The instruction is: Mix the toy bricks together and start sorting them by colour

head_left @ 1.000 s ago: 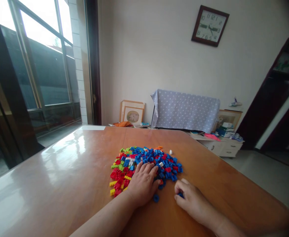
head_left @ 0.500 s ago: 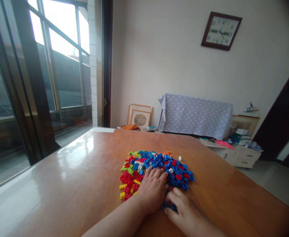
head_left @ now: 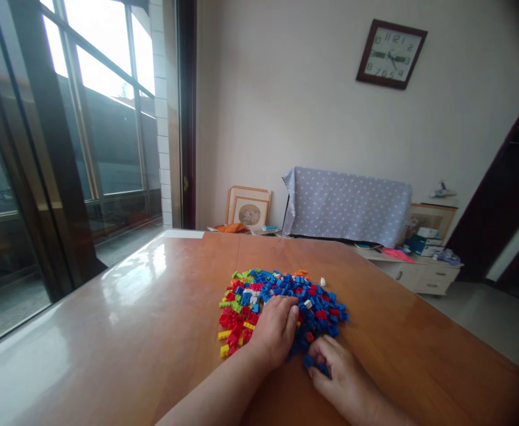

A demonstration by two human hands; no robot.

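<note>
1. Curled narrowly, my right hand was closed around a small blue block, its thumb and fingers bent close to the table.
2. A round blue piece sat at the opening between that thumb and index finger; I could not tell whether I was pinching it or it lay on the wood.
3. The pile of bricks lay ahead of my right hand and to its left, with the nearest blue and red bricks just beyond my fingertips.
4. My left hand was over the near middle of the pile, fingers together and bent; its palm was hidden, so I could not tell whether it held anything.
5. Red and yellow bricks lay to the left of my left hand, green ones farther off on that side, and blue filled most of the right.
6. One white piece stood apart, just beyond the far right edge of the pile, well away from my hands.
</note>
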